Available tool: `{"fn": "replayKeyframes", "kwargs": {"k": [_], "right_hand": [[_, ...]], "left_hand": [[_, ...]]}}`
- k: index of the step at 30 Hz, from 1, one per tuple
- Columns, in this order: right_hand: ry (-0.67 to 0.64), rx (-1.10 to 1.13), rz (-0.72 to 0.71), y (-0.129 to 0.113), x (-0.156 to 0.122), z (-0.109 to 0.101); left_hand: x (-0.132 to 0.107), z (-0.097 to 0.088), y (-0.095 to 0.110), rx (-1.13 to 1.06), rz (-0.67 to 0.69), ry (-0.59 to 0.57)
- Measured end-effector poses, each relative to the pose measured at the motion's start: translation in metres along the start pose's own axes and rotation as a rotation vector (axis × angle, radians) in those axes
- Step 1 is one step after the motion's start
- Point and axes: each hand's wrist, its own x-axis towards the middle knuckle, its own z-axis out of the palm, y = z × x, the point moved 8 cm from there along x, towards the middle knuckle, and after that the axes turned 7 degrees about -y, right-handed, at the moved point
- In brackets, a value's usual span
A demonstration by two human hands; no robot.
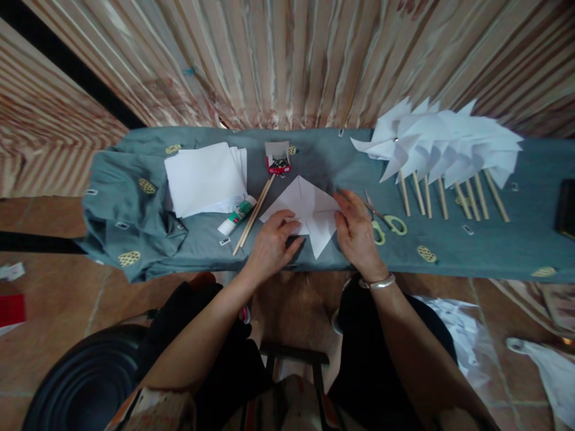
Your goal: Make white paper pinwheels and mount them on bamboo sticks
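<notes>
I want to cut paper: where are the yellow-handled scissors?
In the head view, the yellow-handled scissors lie on the blue-grey cloth, just right of the right hand, left of the white paper pinwheels.

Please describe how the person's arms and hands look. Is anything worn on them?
Both forearms are bare, with no sleeves in view. The right hand has a silver bangle at its wrist. The left hand shows no ring, watch or glove.
</notes>
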Motion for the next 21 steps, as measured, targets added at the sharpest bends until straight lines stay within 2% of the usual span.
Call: {"fn": "replayKeyframes", "kwargs": {"k": [6,12,16,21], "right_hand": [[-0.024,-0.123,-0.024,0.006,-0.002,-0.003],[-0.084,-0.203,-0.033,0.010,0.002,-0.003],[-0.063,-0.131,-0.001,0.013,0.003,-0.015],[-0.069,0.000,0.110,0.018,-0.005,-0.023]], "left_hand": [[-0.006,0.004,0.026,0.153,0.104,-0.012],[-0.012,0.030,0.049,0.176,0.252,-0.141],[-0.013,0.029,0.050,0.229,0.270,-0.109],[-0.020,0.013,0.037,0.279,0.296,-0.012]]}}
